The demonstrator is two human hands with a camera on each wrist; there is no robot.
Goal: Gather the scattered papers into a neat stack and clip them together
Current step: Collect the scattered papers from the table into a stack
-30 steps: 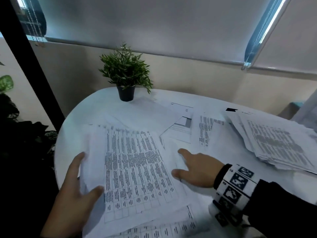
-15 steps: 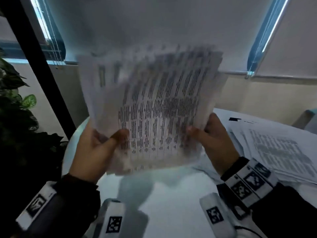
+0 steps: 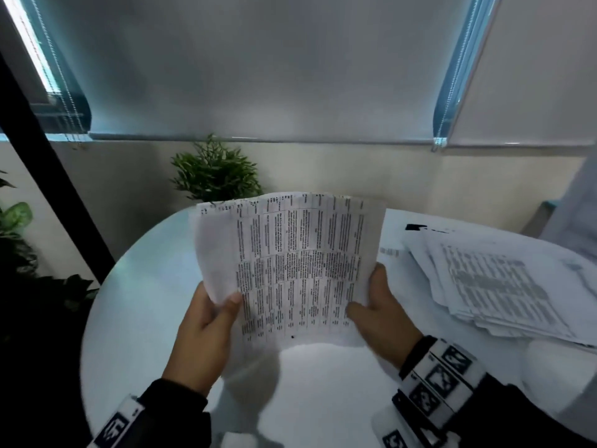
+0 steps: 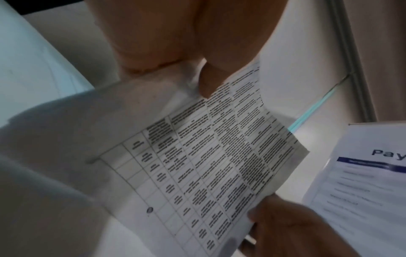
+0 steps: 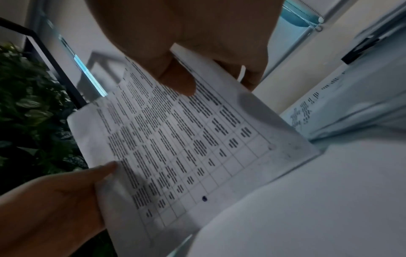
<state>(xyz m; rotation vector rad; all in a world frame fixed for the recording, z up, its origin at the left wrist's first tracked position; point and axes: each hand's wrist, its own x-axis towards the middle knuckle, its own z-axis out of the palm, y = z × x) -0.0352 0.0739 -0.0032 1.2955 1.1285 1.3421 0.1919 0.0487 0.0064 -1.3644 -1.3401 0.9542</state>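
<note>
A bundle of printed sheets [image 3: 290, 263] stands nearly upright with its lower edge close to the round white table [image 3: 135, 302]. My left hand [image 3: 206, 328] grips its left edge, thumb on the front. My right hand [image 3: 378, 315] grips its right edge in the same way. The wrist views show the sheets [image 4: 208, 165] [image 5: 175, 147] with a table of text and each thumb pressed on the front. A second loose pile of printed papers [image 3: 491, 282] lies on the table to the right. A black object [image 3: 416, 227], perhaps a clip, lies behind that pile.
A small potted plant [image 3: 214, 173] stands at the table's far edge behind the held sheets. Larger leafy plants [image 3: 16, 221] and a black post [image 3: 48, 176] are off the table's left side. A sheet headed "Pay" [image 4: 362, 173] lies to the right.
Both hands lifted the sheets off the table, raised them high, then lowered them toward the tabletop, still holding the two side edges.
</note>
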